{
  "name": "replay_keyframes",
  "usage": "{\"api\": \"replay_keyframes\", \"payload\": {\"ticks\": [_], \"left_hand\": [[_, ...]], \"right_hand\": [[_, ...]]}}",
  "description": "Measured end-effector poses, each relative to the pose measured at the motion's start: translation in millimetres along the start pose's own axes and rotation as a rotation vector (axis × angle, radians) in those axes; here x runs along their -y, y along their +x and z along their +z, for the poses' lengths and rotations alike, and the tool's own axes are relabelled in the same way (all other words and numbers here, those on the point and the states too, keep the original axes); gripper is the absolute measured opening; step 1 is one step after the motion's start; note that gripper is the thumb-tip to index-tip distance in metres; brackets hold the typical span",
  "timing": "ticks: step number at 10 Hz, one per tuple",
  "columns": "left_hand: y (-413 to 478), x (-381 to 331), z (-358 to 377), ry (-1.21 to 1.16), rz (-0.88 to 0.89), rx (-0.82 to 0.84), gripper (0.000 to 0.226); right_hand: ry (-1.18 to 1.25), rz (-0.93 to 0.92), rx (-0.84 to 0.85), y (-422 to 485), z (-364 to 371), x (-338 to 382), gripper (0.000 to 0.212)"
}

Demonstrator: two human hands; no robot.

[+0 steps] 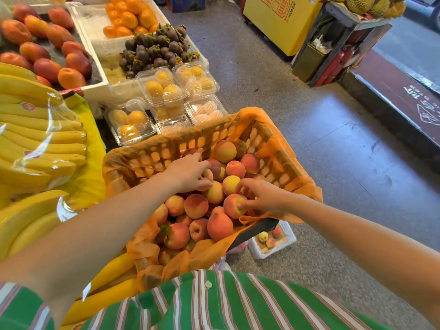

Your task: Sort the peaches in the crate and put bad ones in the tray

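Observation:
An orange-lined crate [166,148] in front of me holds several red-yellow peaches. My left hand [188,172] reaches into its middle, fingers curled round a small peach [207,175] that is mostly hidden under them. My right hand [259,195] is at the crate's right side, thumb and fingers pinching a pink peach [232,206]. A white foam tray [289,234] with a few peaches stands on the floor, below the crate's near right corner and partly hidden by it.
Bagged bananas [40,144] lie to the left on yellow cloth. Clear boxes of yellow fruit [162,89], mangosteens [154,51], oranges and mangoes fill the stall behind. To the right is grey floor, with a yellow cabinet [281,22] and a durian stand [366,5] farther back.

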State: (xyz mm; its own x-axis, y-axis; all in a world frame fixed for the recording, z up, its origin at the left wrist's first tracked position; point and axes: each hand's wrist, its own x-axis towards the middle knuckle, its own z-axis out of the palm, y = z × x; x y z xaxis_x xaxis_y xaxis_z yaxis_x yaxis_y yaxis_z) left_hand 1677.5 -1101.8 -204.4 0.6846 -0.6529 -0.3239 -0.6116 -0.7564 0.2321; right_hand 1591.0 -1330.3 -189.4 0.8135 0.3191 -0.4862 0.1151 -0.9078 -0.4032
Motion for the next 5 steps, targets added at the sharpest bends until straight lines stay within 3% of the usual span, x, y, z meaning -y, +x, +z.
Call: {"api": "replay_keyframes", "payload": {"ticks": [2, 3, 5], "left_hand": [[-4.7, -15.9, 8.8, -0.008, 0.024, 0.034, 0.058], [-2.9, -16.4, 6.4, 0.032, 0.045, -0.043, 0.052], [0.3, -43.2, -3.6, -0.009, 0.115, -0.195, 0.038]], "right_hand": [[0.070, 0.073, -0.059, -17.5, 9.3, 4.1, 0.050], [0.115, 0.104, -0.091, -24.5, 15.3, 3.6, 0.051], [0.228, 0.096, -0.305, -37.6, 18.8, 10.5, 0.034]]}}
